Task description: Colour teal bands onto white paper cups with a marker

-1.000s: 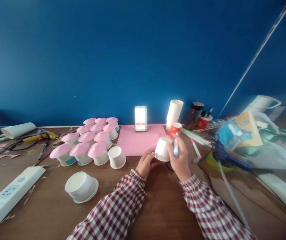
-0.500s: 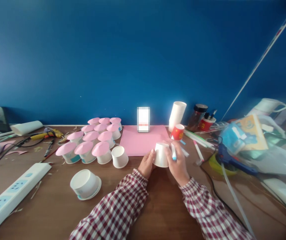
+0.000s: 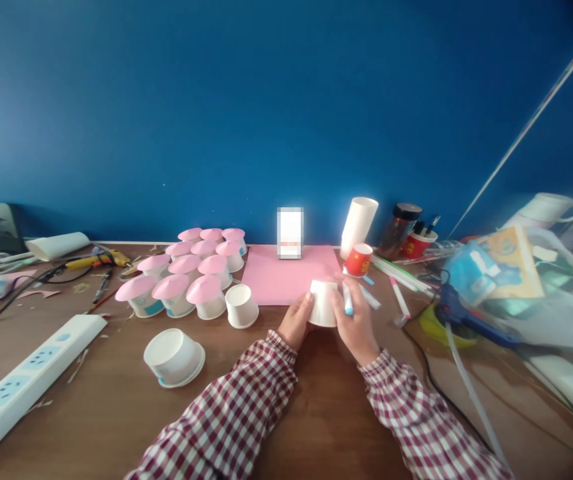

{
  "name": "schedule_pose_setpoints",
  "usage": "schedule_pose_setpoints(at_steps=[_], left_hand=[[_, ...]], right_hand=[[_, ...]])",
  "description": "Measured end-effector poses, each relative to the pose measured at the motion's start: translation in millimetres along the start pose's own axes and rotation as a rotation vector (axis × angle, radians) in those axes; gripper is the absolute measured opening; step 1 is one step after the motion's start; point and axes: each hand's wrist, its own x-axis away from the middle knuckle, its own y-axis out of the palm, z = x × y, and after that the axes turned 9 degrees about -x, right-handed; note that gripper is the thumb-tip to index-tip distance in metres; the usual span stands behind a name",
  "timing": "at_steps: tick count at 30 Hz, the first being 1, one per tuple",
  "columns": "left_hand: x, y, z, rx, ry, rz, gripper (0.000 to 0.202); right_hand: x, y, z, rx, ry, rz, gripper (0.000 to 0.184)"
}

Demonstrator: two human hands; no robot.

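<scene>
A white paper cup point(image 3: 323, 308), upside down, is held between my two hands above the table's front part. My left hand point(image 3: 297, 321) closes on its left side. My right hand point(image 3: 359, 327) presses its fingers to the cup's right side. A white marker with a blue end point(image 3: 348, 298) is tucked between the fingers of that same hand, blue end pointing down. Left of my hands, another upturned white cup point(image 3: 241, 305) stands beside rows of several cups topped with pink paper cones point(image 3: 206, 289). Closer to me lies a wider white paper bowl point(image 3: 170, 357), bottom up.
Pink paper point(image 3: 266, 277) lies ahead, with a phone-like blurred white object point(image 3: 290, 233) behind it. A cup stack point(image 3: 359, 223), red cup point(image 3: 357, 259) and dark-lidded jar point(image 3: 402, 230) stand right. A power strip point(image 3: 31, 383) is left; a blue glue gun point(image 3: 471, 320) with cables is right.
The view has shifted slightly, so everything on the table sits a little higher and further right. My hands keep their hold on the cup and marker, with hardly any movement.
</scene>
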Motion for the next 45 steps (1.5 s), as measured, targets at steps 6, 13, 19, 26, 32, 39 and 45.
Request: schedule_pose_setpoints(at_steps=[6, 13, 19, 26, 32, 39, 45], left_hand=[[-0.5, -0.7, -1.8, -0.006, 0.018, 0.011, 0.062], [-0.6, -1.5, -1.9, 0.046, -0.004, -0.021, 0.058], [-1.3, -0.8, -2.5, 0.011, 0.021, 0.01, 0.062], [-0.8, 0.9, -0.4, 0.014, 0.027, 0.018, 0.063], [-2.4, -0.1, -1.7, 0.001, 0.051, 0.034, 0.059], [-1.6, -1.8, -1.5, -0.022, 0.039, 0.025, 0.064], [-2.2, -1.7, -2.6, -0.059, 0.054, 0.056, 0.061]], right_hand=[[1.1, 0.8, -3.6, -0.001, -0.003, -0.017, 0.03], [2.4, 1.3, -4.7, 0.042, -0.029, -0.024, 0.029], [2.9, 2.2, -3.3, 0.056, -0.037, -0.036, 0.029], [2.9, 2.2, -3.5, 0.06, -0.04, -0.038, 0.029], [3.2, 2.5, -2.3, 0.062, -0.033, -0.041, 0.03], [3.5, 3.1, -1.4, 0.057, -0.027, -0.05, 0.03], [3.9, 3.1, -0.2, 0.055, -0.027, -0.056, 0.029]])
